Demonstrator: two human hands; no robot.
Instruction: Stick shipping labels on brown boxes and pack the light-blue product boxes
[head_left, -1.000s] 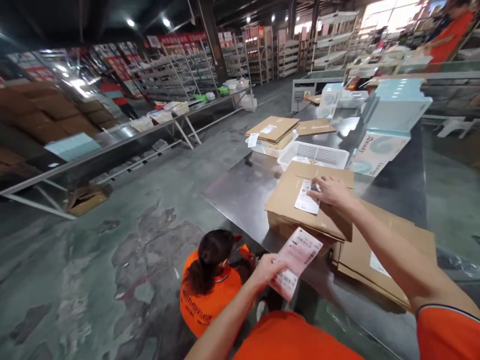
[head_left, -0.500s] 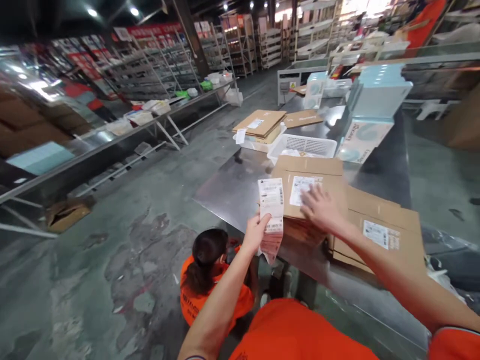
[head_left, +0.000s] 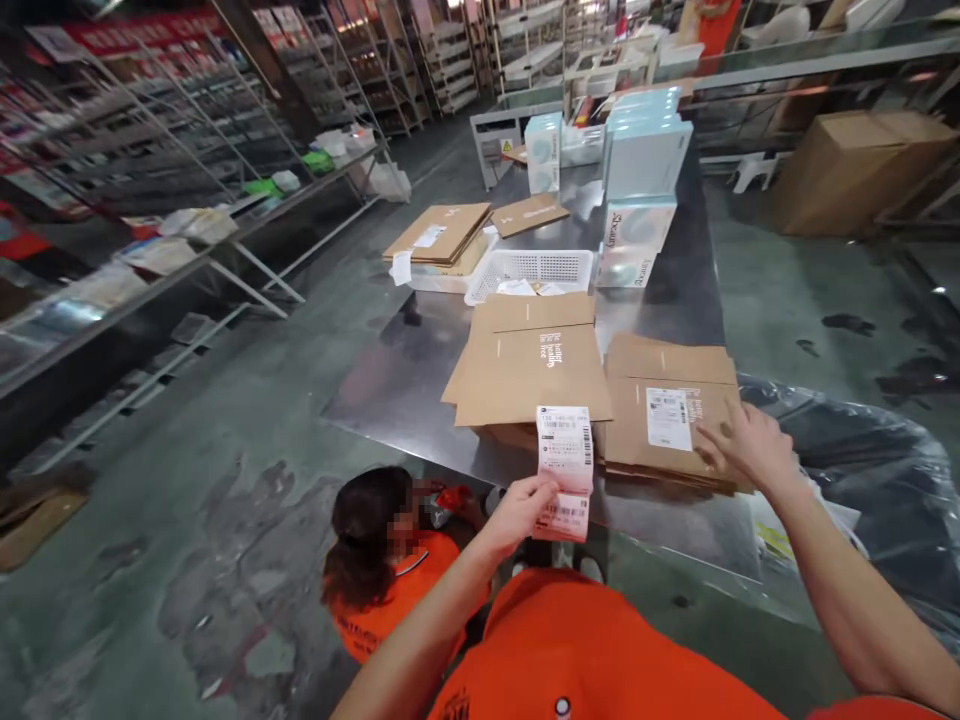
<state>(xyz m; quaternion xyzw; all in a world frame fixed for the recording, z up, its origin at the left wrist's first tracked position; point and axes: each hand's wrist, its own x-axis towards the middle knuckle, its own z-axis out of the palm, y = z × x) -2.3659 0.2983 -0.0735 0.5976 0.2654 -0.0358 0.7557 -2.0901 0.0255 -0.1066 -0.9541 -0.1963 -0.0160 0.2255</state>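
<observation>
My left hand (head_left: 517,515) pinches a strip of pink-white shipping labels (head_left: 564,470), held upright over the near edge of the steel table (head_left: 405,370). My right hand (head_left: 742,450) rests with fingers spread on the right stack of flat cardboard mailers (head_left: 667,415), beside a white label stuck to the top one. A second stack of brown mailers (head_left: 532,370), its top one printed in white with no label on it, lies just beyond the strip.
A white mesh basket (head_left: 532,272) and another mailer pile (head_left: 439,235) sit further back, with pale blue boxes (head_left: 645,165) stacked beyond. A person in orange (head_left: 382,570) crouches on the floor below the table. Clear plastic (head_left: 862,470) lies at right; shelving racks stand at left.
The labelled mailer has gone from the left stack onto the right stack, and my right hand followed it. My left hand has raised the label strip upright. The view tilted down.
</observation>
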